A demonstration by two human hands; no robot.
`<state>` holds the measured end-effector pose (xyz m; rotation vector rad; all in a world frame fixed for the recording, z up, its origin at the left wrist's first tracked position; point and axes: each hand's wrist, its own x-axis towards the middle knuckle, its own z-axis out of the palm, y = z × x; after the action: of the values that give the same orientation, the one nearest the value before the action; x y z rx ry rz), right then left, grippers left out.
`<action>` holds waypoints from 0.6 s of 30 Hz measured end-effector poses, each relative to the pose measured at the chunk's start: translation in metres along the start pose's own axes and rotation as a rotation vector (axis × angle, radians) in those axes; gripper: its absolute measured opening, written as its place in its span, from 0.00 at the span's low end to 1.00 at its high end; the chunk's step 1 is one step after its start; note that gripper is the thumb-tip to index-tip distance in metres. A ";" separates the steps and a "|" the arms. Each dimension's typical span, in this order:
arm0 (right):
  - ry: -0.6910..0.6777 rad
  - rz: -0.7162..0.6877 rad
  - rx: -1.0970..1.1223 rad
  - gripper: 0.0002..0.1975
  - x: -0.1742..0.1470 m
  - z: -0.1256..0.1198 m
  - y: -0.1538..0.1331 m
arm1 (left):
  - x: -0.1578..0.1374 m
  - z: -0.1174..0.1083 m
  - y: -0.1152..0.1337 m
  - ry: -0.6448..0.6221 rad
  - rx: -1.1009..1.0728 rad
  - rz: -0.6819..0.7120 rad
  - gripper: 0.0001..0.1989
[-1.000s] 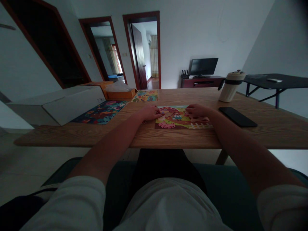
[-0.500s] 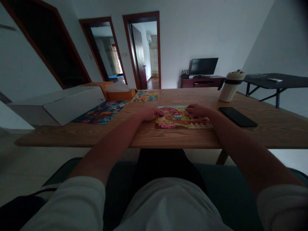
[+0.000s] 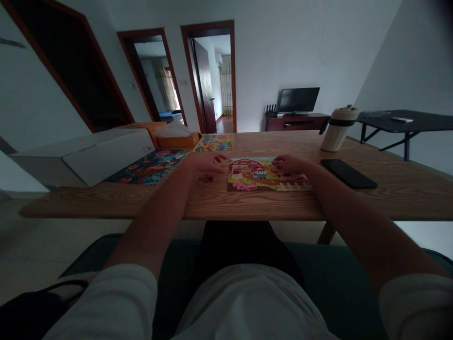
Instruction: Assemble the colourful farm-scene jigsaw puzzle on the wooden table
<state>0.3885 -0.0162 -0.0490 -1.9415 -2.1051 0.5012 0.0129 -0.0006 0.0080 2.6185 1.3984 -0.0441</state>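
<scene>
A colourful farm-scene picture with a red barn lies flat on the wooden table in front of me; it looks like a jigsaw puzzle or printed card. My left hand hovers just left of it, fingers apart and nothing visible in them. Below that hand, small dark, multicoloured pieces sit on the table; their exact kind is too small to tell. My right hand rests on the picture's right part, its fingers bent but apart, covering some of the print.
Left on the wooden table are a dark patterned picture, a white box and an orange box. Another bright picture lies farther back. To the right are a black phone and a cream flask.
My left hand has moved left off the picture and its fingers have spread, uncovering the small pieces on the table. My right hand has stayed on the picture.
</scene>
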 end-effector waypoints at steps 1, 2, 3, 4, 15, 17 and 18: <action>0.001 0.004 -0.007 0.19 0.001 0.000 0.001 | -0.003 -0.004 -0.009 -0.038 0.007 -0.072 0.41; 0.002 0.005 -0.015 0.18 0.001 0.001 0.001 | -0.005 -0.007 -0.016 -0.089 0.015 -0.137 0.42; 0.006 0.003 -0.021 0.18 0.001 0.001 0.002 | -0.006 -0.009 -0.023 -0.140 0.014 -0.191 0.41; 0.007 0.001 -0.023 0.18 0.001 0.001 0.002 | -0.006 -0.009 -0.027 -0.191 0.009 -0.229 0.39; 0.010 0.001 0.003 0.18 0.002 0.002 0.001 | -0.006 -0.006 -0.016 -0.208 -0.023 -0.187 0.35; 0.013 0.007 -0.009 0.18 0.002 0.001 0.002 | -0.004 -0.006 -0.015 -0.214 -0.049 -0.176 0.37; 0.013 0.004 -0.016 0.18 0.003 0.001 0.002 | -0.004 -0.006 -0.015 -0.218 -0.066 -0.171 0.38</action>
<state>0.3897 -0.0137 -0.0509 -1.9522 -2.1040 0.4726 -0.0015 0.0053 0.0118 2.3534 1.5124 -0.2906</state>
